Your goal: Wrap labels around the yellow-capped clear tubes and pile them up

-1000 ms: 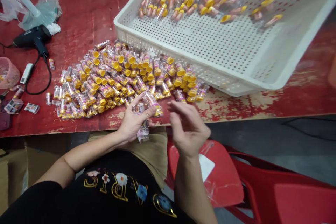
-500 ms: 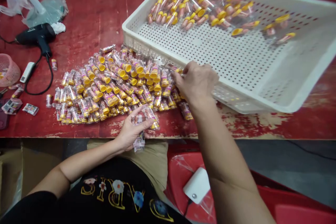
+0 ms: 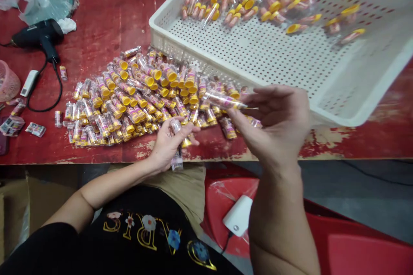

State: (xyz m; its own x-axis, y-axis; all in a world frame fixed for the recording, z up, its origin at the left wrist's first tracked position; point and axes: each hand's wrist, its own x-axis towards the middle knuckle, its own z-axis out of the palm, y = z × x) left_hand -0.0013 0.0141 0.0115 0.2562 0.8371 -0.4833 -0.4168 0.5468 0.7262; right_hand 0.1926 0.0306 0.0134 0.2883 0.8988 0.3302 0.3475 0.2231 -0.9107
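My left hand is closed around a small clear tube with a yellow cap and a printed packet, just over the table's front edge. Raised in front of the white crate, my right hand grips another clear tube between thumb and fingers; its far end points left over the pile. Many yellow-capped tubes lie heaped on the red table, left of my right hand. Longer clear tubes with yellow caps lie scattered in the white perforated crate.
At the left are a black heat gun with its cord, a pink basket, a white box-shaped item, small packets and plastic bags. Below the table edge, a white device rests on a red stool.
My right hand has come back from the pile toward me and to the right, lifting a tube. My left hand has moved slightly right and up, its tube now turned more upright.
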